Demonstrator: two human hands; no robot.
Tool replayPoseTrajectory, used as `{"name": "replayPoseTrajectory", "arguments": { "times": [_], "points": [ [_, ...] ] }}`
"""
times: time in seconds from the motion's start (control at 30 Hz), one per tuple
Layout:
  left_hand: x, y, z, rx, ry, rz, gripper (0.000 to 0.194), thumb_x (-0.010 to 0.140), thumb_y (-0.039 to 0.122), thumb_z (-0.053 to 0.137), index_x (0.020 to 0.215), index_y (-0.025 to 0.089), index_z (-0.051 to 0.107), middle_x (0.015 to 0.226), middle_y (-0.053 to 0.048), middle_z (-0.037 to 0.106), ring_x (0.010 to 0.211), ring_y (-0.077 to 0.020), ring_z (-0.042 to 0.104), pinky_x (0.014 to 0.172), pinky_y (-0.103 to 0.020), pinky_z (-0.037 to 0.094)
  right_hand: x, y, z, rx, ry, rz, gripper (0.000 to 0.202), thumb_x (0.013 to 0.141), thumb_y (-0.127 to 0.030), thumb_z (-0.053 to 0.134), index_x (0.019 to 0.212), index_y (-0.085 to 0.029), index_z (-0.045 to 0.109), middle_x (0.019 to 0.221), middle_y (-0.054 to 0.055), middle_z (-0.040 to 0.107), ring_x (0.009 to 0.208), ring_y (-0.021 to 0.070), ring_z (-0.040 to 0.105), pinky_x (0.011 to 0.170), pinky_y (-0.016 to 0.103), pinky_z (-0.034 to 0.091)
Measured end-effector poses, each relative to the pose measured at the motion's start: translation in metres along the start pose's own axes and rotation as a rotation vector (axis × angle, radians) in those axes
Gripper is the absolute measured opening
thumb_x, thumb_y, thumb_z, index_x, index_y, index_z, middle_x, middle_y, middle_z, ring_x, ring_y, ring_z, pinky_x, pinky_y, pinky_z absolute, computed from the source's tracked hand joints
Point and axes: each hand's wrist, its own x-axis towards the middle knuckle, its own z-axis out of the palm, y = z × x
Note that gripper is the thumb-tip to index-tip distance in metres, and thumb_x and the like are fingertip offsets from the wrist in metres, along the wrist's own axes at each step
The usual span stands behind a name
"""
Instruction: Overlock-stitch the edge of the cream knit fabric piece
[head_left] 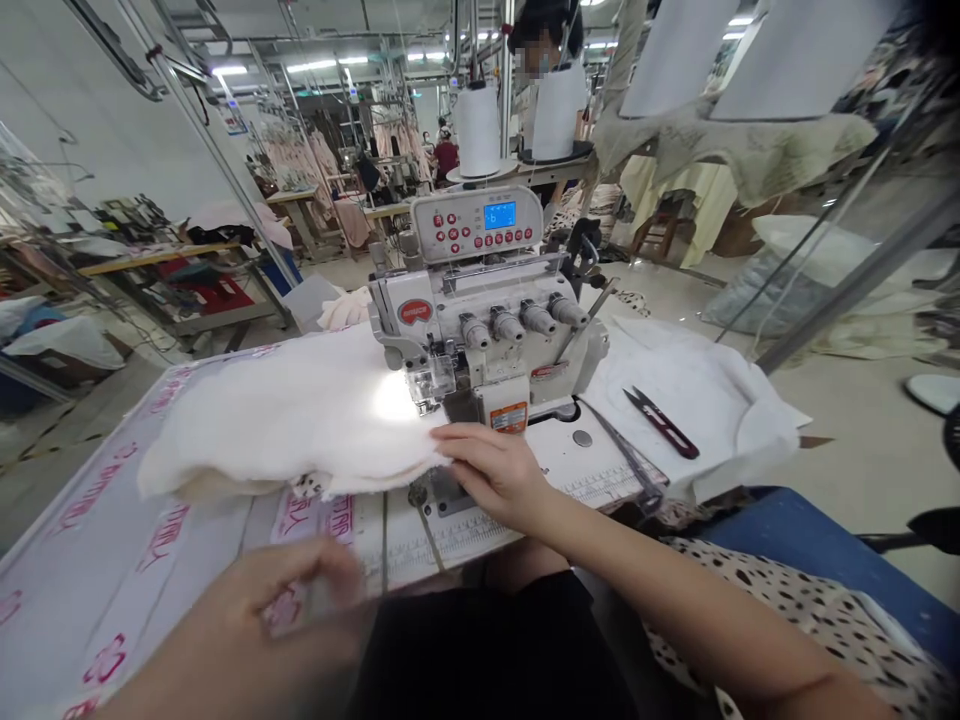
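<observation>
A soft, fleecy white fabric piece [300,420] lies in a thick, rumpled heap on the worktop [97,560], just left of the needle area of the overlock sewing machine [487,340], its near edge lit bright by the machine's lamp. The right hand [495,470] rests palm-down at the right end of that fabric, fingers [457,440] stretched out flat and together, pressing the cloth edge against the machine bed rather than gripping it; the forearm runs back bare toward the lower right. The left hand [292,590] hangs low over the near edge of the worktop, blurred, its fingers loosely curled; I cannot tell whether they pinch anything. The worktop is covered in a white sheet printed with pink lettering, with a ruler strip along its front. The machine is grey-white and blocky, with four tension knobs and a panel of red buttons. Right of it a dark thread snip [664,422] lies on another white cloth [705,390]. Two tall white thread cones [480,130] stand behind.
</observation>
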Motion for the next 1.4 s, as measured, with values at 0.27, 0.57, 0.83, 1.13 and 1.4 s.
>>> {"name": "replayPoseTrajectory", "arguments": {
  "times": [0.27, 0.57, 0.83, 1.13, 1.4],
  "points": [
    [0.070, 0.021, 0.048, 0.496, 0.418, 0.477, 0.023, 0.079, 0.012, 0.058, 0.101, 0.015, 0.055, 0.099, -0.009, 0.060, 0.091, -0.0232, 0.055, 0.077, -0.038, 0.041, -0.003, -0.003, -0.004, -0.053, 0.000, 0.026, 0.027, 0.084, -0.015, 0.049, 0.111, -0.016, 0.050, 0.107, 0.011, 0.059, 0.097, 0.0160, 0.058, 0.075, 0.027, 0.053],
    [0.064, 0.019, 0.050, 0.533, 0.430, 0.538, 0.017, 0.080, 0.010, 0.058, 0.096, 0.014, 0.056, 0.086, -0.006, 0.062, 0.079, -0.0185, 0.054, 0.068, -0.034, 0.036, -0.009, 0.003, 0.001, -0.333, 0.074, -0.169, 0.017, 0.083, -0.015, 0.052, 0.099, -0.018, 0.058, 0.105, 0.009, 0.059, 0.074, 0.0117, 0.060, 0.065, 0.022, 0.051],
    [0.069, 0.018, 0.054, 0.573, 0.427, 0.537, 0.023, 0.079, 0.013, 0.058, 0.102, 0.013, 0.056, 0.091, -0.008, 0.062, 0.082, -0.0213, 0.054, 0.072, -0.037, 0.036, -0.006, 0.006, 0.001, -0.385, 0.071, -0.221, 0.015, 0.082, -0.012, 0.055, 0.095, -0.016, 0.061, 0.096, 0.006, 0.065, 0.079, 0.0127, 0.061, 0.067, 0.023, 0.052],
    [0.075, 0.014, 0.054, 0.521, 0.377, 0.569, 0.021, 0.081, 0.008, 0.052, 0.100, 0.014, 0.057, 0.089, -0.007, 0.062, 0.081, -0.0194, 0.052, 0.069, -0.034, 0.036, -0.002, 0.003, -0.004, -0.363, 0.054, -0.223, 0.015, 0.084, -0.020, 0.055, 0.097, -0.018, 0.060, 0.102, 0.007, 0.063, 0.084, 0.0130, 0.062, 0.071, 0.023, 0.053],
    [0.079, 0.016, 0.052, 0.511, 0.354, 0.567, 0.016, 0.083, 0.010, 0.049, 0.095, 0.014, 0.058, 0.089, -0.007, 0.062, 0.081, -0.0188, 0.053, 0.068, -0.034, 0.037, -0.004, 0.011, 0.000, -0.458, -0.001, -0.271, 0.012, 0.084, -0.014, 0.052, 0.092, -0.018, 0.061, 0.100, 0.006, 0.063, 0.076, 0.0124, 0.060, 0.065, 0.024, 0.050]
  ]
}}
